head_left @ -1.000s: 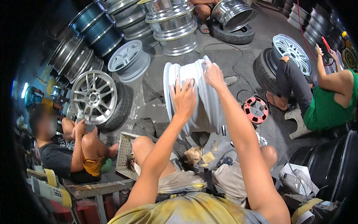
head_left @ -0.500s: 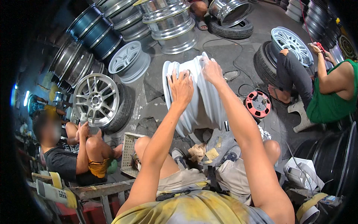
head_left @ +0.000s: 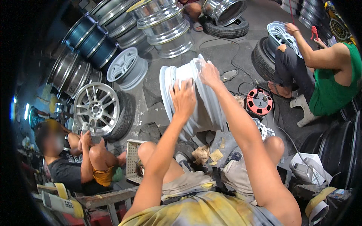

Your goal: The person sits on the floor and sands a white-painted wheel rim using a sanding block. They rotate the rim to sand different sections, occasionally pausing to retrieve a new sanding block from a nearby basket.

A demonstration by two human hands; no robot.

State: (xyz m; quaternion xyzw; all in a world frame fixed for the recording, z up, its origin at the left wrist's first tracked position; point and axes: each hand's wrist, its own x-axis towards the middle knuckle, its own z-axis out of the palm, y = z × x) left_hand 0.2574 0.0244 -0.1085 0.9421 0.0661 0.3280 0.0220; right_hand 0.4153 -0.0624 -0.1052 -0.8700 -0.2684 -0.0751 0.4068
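A pale grey-white wheel rim (head_left: 208, 113) stands on its edge in front of my knees, its barrel toward me. My left hand (head_left: 183, 98) lies over the barrel with fingers stretched and slightly apart. A small dark bit shows by its fingertips, too small to make out. My right hand (head_left: 209, 74) is closed over the rim's right-hand flange near the top, its fingertips partly hidden. Between my shoes lie crumpled brown paper (head_left: 201, 153) and a tan paper scrap (head_left: 216, 155).
A red cable reel (head_left: 259, 101) stands to the right. At left, a silver wheel (head_left: 96, 109) leans on a tyre; a white basket (head_left: 134, 160) sits beside my knee. Stacked rims (head_left: 166, 34) rise behind. Co-workers sit left and right, the right one by a white wheel (head_left: 281, 34).
My view has shifted slightly. My left hand has slid a little nearer along the barrel; my right hand keeps its place on the flange. The right co-worker has reached onto the white wheel, which has tilted.
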